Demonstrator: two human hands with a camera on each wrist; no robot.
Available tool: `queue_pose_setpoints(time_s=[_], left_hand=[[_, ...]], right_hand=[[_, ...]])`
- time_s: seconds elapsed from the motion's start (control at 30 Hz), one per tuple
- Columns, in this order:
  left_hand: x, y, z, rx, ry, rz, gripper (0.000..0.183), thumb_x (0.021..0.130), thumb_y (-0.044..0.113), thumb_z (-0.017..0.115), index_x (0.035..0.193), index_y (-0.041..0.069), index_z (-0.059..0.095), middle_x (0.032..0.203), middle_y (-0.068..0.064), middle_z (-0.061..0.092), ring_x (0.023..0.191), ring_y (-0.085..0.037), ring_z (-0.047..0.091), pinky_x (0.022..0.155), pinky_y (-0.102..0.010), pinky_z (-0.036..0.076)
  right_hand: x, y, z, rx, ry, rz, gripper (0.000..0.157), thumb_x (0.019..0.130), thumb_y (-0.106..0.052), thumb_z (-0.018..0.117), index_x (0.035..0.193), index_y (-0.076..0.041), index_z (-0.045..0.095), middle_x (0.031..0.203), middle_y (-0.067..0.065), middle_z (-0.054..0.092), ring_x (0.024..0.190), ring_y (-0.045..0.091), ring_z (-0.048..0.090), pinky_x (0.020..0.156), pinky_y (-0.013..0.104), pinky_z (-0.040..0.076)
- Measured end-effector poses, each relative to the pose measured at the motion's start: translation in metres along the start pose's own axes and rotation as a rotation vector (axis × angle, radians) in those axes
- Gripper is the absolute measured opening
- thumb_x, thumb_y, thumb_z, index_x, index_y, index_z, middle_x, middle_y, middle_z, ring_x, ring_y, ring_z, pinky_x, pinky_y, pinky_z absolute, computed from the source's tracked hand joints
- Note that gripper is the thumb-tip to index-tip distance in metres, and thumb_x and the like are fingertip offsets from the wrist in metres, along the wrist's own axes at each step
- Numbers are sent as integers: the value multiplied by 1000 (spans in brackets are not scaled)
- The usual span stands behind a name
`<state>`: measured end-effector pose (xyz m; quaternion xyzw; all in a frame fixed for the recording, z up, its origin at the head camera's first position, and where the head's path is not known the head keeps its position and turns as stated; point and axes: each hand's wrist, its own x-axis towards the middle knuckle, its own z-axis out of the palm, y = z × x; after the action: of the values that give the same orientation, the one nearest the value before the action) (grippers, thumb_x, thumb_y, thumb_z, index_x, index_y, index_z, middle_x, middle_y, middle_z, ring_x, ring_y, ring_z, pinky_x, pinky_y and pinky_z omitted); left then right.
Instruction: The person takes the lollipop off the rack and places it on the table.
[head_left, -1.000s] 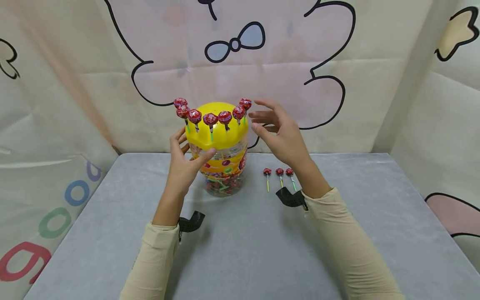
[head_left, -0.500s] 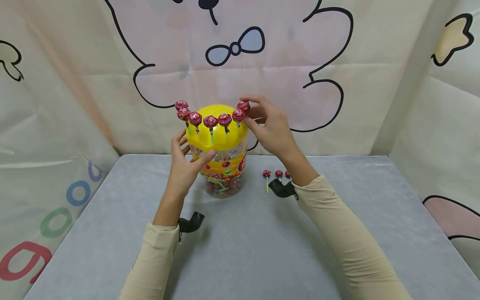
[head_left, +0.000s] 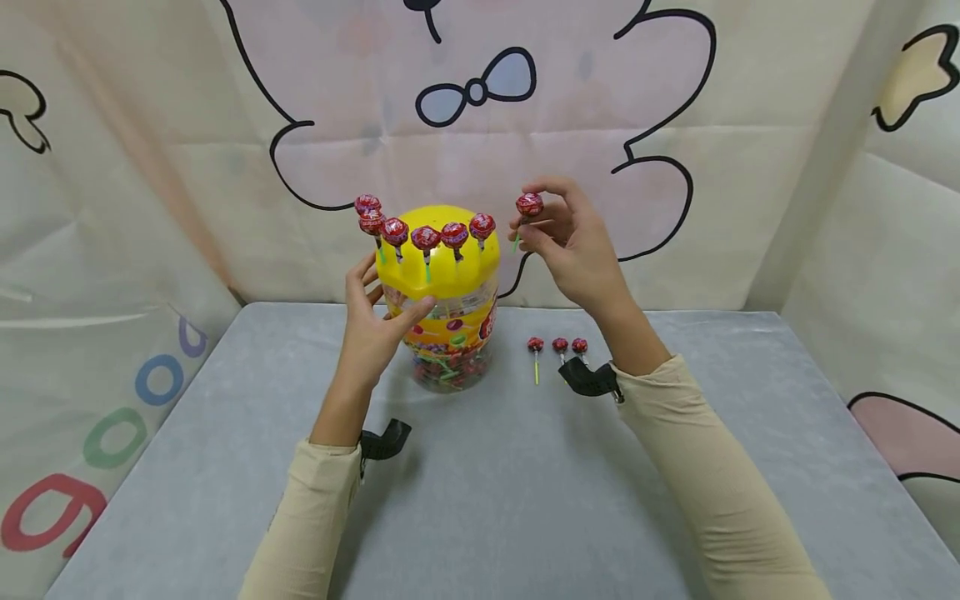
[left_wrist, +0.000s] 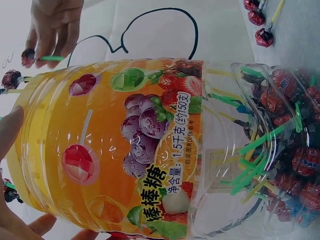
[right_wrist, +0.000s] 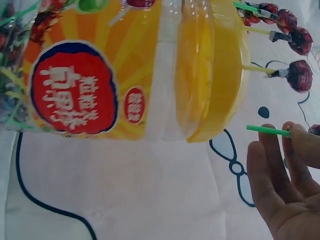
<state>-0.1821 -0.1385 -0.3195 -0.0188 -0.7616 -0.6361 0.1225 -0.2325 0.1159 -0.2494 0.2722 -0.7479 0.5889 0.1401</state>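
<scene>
A clear candy jar (head_left: 450, 325) with a yellow lid (head_left: 438, 271) stands on the table. Several red-wrapped lollipops (head_left: 426, 239) stick up from the lid's rim. My left hand (head_left: 371, 333) grips the jar at its left side, thumb across the front just under the lid. To the right of the lid, my right hand (head_left: 573, 250) pinches a lollipop (head_left: 529, 205) upright by its upper stick. Its bare green stick end (right_wrist: 260, 129) points away from the fingers and is apart from the lid in the right wrist view.
Three more lollipops (head_left: 536, 344) lie in a row on the grey tabletop (head_left: 480, 500), right of the jar, partly behind the right wrist's black camera mount (head_left: 588, 379). Many lollipops (left_wrist: 285, 150) fill the jar's bottom. A printed curtain (head_left: 480, 167) hangs behind the table.
My right hand reached the lollipop at the lid's right edge, pulled it out and carried it rightward off the lid. My left hand keeps its grip on the jar.
</scene>
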Motion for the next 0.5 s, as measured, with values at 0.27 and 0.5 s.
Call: queue_pose_setpoints(time_s=[0.27,0.5], left_hand=[[2,3,1,11,-9,-5,93,85,35,79,154,29,17,156,-5,22,143,-29,26,111,-56,39],[1,1,0,5,-6,0,91,86,32,78,153,28,17,156,-5,22,142,-28,26,112,-56,38]], right_hand=[[-26,18,-9,56,10,48,42,94,3,61,130,-12,47,103,14,66,88,17,71,81,26,60],[-54,36,-10,66,34,94,49,94,1,62,138,-10,44,104,10,65,86,13,71,79,26,60]])
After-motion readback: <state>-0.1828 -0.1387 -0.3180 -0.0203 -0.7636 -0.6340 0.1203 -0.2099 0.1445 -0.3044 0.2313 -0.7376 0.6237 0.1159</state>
